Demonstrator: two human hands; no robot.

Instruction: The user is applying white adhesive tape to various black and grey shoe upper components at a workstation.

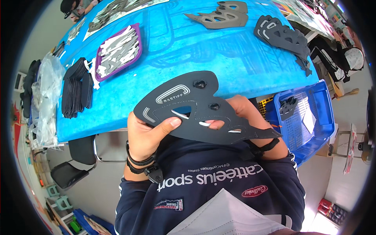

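A flat dark grey shoe upper (211, 129) is held up in front of my chest. It has cut-out openings, pale printed lines, stitching, two black round knobs and a pointed tail at the right. My left hand (147, 133) grips its left side, thumb flat on the front face and the other fingers hidden behind. Behind its right part is my right hand (241, 105), mostly covered by the piece; a fingertip shows through the middle opening. White slivers line the edges of some openings.
On the blue table (188, 51) stand a purple basket (139, 47) of white and grey scraps and stacked dark pieces (78, 88). Brown uppers (225, 17) and dark uppers (282, 37) lie farther back. A blue crate (329, 113) stands at right. Another person (76, 8) sits far left.
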